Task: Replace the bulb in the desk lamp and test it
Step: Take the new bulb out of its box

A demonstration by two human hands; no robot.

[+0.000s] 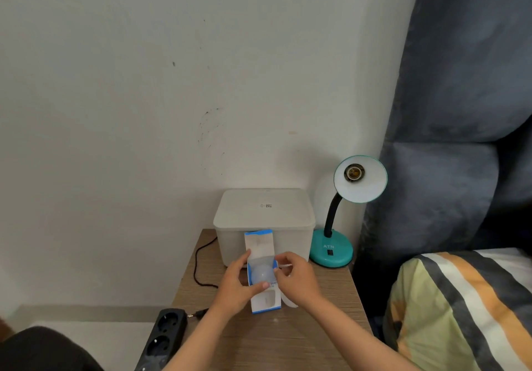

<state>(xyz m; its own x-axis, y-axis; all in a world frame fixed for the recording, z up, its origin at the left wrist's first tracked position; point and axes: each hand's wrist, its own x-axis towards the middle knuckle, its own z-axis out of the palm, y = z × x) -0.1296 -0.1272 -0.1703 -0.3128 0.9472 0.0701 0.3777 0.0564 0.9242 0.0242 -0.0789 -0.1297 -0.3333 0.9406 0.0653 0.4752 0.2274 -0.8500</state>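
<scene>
A dark padded headboard (449, 111) fills the right side, with a striped pillow (460, 307) on the bed below it. Near the middle stands the wooden surface (302, 339), carrying a pale lidded box (263, 218) at the far edge. To its right sits the teal desk lamp (339, 226), shade tipped toward the room, its socket (353, 172) bare and waiting. A black power strip (164, 339) pokes in at the near left, the lamp's plug (197, 314) lying loose beside it.

In front of the pale box the person holds a blue-and-white carton (263, 272) with its top flap open. The left hand (234, 287) has its fingers clamped on the carton's left side, thumb across the front. The right hand (296, 278) pinches the right edge, fingers drawn together on the card. The new bulb (262, 273) sits inside, its frosted dome showing through the opening.

It looks light, smooth and likely breakable, so I'd lift it by the dome with a gentle all-round grip, not a squeeze. The thin card will crumple easily.
</scene>
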